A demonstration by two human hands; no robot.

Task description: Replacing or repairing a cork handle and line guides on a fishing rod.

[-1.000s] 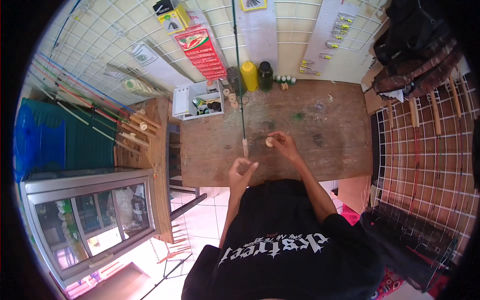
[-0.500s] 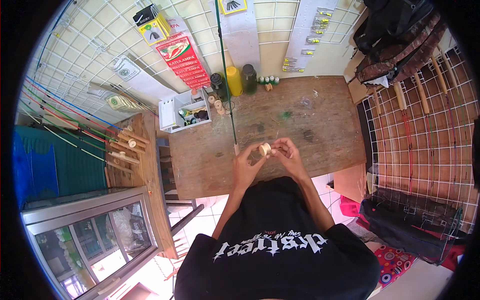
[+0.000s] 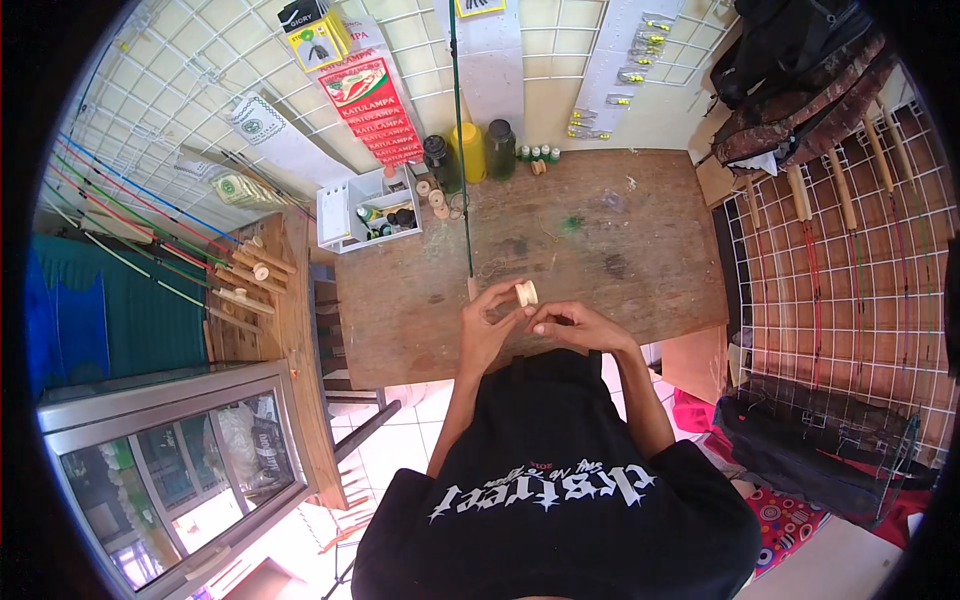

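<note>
My left hand [image 3: 487,322] pinches a small pale wooden spool [image 3: 526,293] between thumb and fingers, above the near part of the wooden table. A thin green fishing rod [image 3: 466,190] runs away from just behind that hand; its light handle [image 3: 473,288] shows at the fingertips, and I cannot tell whether the hand also grips it. Just right of and below the spool, my right hand [image 3: 578,325] is closed, thumb and forefinger together and the other fingers curled. Whatever it pinches, if anything, is too small to see.
A white organizer box [image 3: 345,222] stands at the table's back left, beside several wooden spools [image 3: 436,198]. Dark and yellow bottles [image 3: 470,152] and small green-white bottles [image 3: 540,154] line the wall. Green thread scraps [image 3: 572,222] lie on the table [image 3: 650,270]. Rods hang on the right rack [image 3: 840,290].
My right hand has moved away from the spool, down and slightly right, its fingers curling in. The spool, still in my left hand, has shifted slightly left and turned.
</note>
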